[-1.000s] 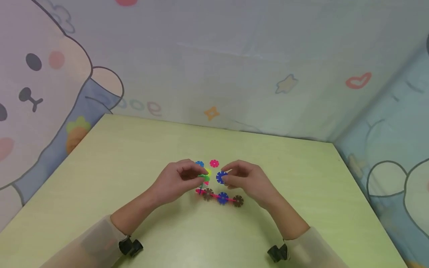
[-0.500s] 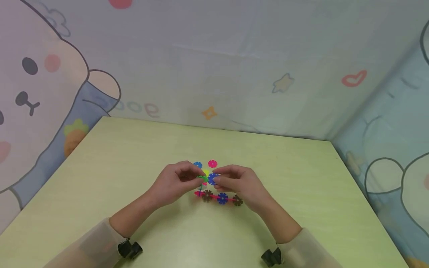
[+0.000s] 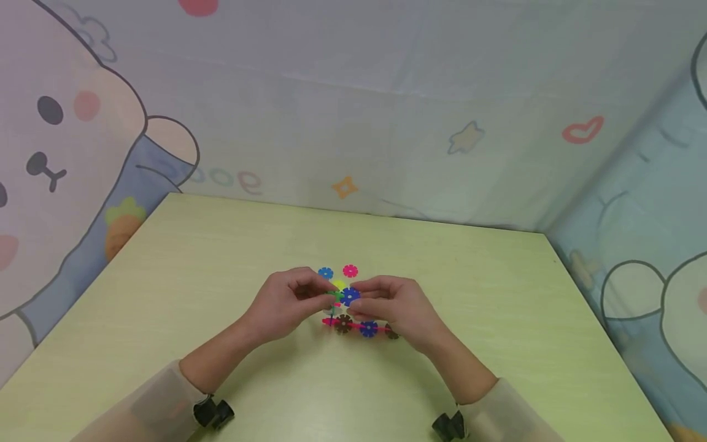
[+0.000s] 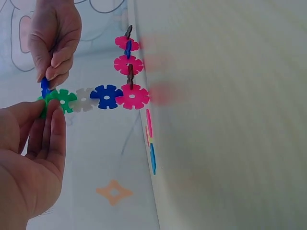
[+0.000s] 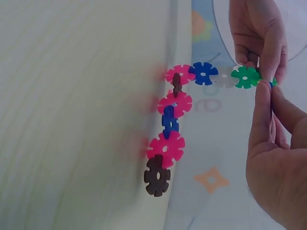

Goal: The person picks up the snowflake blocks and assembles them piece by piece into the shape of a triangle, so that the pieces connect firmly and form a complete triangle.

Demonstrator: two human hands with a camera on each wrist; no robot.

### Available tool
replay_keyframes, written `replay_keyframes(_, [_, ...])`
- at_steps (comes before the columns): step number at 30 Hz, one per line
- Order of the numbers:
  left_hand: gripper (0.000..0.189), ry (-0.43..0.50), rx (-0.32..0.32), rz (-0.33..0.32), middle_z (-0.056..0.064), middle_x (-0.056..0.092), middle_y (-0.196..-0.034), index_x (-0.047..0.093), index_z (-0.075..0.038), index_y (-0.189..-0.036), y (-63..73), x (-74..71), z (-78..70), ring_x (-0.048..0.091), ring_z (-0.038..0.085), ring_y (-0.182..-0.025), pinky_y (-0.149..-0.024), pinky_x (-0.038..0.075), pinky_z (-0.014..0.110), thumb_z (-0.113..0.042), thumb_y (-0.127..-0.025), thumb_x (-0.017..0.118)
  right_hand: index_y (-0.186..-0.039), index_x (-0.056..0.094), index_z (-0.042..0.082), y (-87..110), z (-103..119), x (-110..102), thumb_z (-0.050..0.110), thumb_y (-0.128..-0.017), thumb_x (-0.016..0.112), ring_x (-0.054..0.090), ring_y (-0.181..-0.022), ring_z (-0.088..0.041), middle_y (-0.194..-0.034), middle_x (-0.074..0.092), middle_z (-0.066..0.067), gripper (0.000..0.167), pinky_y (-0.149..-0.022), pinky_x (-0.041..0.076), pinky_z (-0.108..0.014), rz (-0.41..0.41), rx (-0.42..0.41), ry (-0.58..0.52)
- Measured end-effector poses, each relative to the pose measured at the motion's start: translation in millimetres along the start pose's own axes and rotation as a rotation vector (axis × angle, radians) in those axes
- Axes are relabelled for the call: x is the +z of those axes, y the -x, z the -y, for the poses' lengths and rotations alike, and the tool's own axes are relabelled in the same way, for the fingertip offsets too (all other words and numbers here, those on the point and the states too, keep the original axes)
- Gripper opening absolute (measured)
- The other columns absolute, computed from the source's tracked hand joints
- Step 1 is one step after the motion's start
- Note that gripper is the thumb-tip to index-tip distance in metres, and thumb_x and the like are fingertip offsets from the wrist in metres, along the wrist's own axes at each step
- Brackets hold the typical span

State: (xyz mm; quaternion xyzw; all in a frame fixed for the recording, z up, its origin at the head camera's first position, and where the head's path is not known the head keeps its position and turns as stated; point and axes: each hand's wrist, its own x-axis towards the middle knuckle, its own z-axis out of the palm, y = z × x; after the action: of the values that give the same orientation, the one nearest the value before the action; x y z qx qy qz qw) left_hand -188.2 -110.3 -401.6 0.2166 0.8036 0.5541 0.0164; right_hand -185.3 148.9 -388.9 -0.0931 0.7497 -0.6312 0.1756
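My left hand (image 3: 297,303) pinches a green notched disc (image 4: 43,109) at the end of a linked chain. My right hand (image 3: 394,307) pinches a dark blue notched disc (image 3: 350,296) between thumb and fingers, its edge against that green one. How far their notches engage is hidden by fingertips. From the held end the chain runs through another green disc (image 4: 63,100), a whitish disc (image 4: 84,99) and a blue disc (image 4: 106,97) to a pink disc (image 4: 132,97). There it meets a row of pink, blue and brown discs (image 5: 157,176) lying along the table.
Beyond the hands lie a loose light blue disc (image 3: 326,272), a pink disc (image 3: 350,271) and a yellow disc (image 3: 339,285). The pale table (image 3: 469,276) ends at a printed cloth backdrop (image 3: 386,123).
My right hand has moved left, bringing the dark blue disc from a gap away up against the green one. The left hand has stayed nearly still, holding the chain.
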Motion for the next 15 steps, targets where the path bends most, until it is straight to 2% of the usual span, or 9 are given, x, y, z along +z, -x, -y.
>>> replay_keyframes(8, [0.008, 0.002, 0.027, 0.008, 0.005, 0.079, -0.097, 0.085, -0.011, -0.105, -0.5, -1.5, -0.2, 0.078, 0.024, -0.087, -0.076, 0.062, 0.024, -0.010, -0.097, 0.084, -0.131, 0.076, 0.001, -3.5, -2.4, 5.2, 0.014, -0.099, 0.083, 0.084, -0.102, -0.024, -0.117, 0.083, -0.014, 0.035, -0.095, 0.066, -0.041, -0.030, -0.003, -0.027])
replay_keyframes(15, [0.009, 0.004, 0.013, 0.031, 0.001, 0.079, -0.098, 0.085, -0.015, -0.105, -0.6, -2.4, -0.9, 0.077, 0.024, -0.087, -0.076, 0.063, 0.025, -0.011, -0.097, 0.084, -0.134, 0.074, 0.000, -3.5, -5.6, 6.4, 0.015, -0.099, 0.083, 0.084, -0.103, -0.025, -0.119, 0.082, -0.016, 0.039, -0.094, 0.067, -0.041, -0.011, -0.009, -0.046])
